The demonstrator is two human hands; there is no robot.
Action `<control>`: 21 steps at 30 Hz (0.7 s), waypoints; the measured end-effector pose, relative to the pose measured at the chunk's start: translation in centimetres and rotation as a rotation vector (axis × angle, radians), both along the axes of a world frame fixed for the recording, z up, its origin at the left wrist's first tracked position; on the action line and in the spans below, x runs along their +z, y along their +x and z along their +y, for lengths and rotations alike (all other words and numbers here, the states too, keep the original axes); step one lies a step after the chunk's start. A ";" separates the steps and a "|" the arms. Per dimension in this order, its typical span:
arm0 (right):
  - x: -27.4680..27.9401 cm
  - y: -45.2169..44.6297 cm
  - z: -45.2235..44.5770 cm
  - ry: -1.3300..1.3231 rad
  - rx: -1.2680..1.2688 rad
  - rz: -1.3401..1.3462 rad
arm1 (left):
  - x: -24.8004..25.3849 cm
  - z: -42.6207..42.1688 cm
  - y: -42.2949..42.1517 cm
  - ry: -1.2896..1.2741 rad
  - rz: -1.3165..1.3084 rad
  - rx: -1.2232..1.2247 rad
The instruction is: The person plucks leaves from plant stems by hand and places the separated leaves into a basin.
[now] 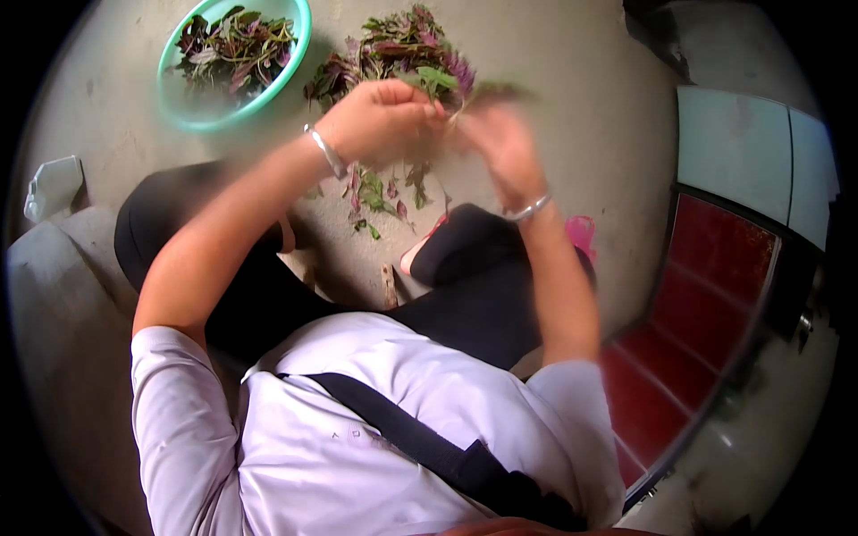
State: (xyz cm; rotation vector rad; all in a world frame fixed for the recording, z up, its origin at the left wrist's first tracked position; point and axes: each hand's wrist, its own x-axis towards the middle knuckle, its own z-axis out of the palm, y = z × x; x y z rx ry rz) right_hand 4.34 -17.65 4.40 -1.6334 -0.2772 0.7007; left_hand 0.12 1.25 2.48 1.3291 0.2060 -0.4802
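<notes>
My left hand [380, 121], a silver bangle on its wrist, is closed in a pinch on a sprig of purple-and-green leafy greens [438, 79]. The sprig's leaves and a purple tip show above my fingers. Close beside it is my right hand [502, 147], also with a bangle. Motion smears its fingers near the stem, so their grip is unclear. Behind both hands lies a pile of the same greens [384, 49] on the floor. Loose leaves [380, 192] are scattered below my hands.
A turquoise plastic basin [304, 45] holding more greens stands at the upper left. Dark trousers cover my bent knees [469, 246]. A pale plastic container [54, 188] sits at far left. Red tiles [706, 268] and a light panel [733, 147] are on the right.
</notes>
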 end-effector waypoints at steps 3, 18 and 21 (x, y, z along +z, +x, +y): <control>-1.0 0.0 -0.2 0.141 -0.041 0.174 | -0.2 0.1 -0.3 0.017 -0.097 0.009; -0.8 0.3 -0.4 0.326 -0.202 0.365 | -0.7 0.6 0.0 0.663 -0.345 -0.025; -1.3 0.4 -0.8 0.357 -0.251 0.359 | -1.4 0.6 -0.2 0.612 -0.298 0.117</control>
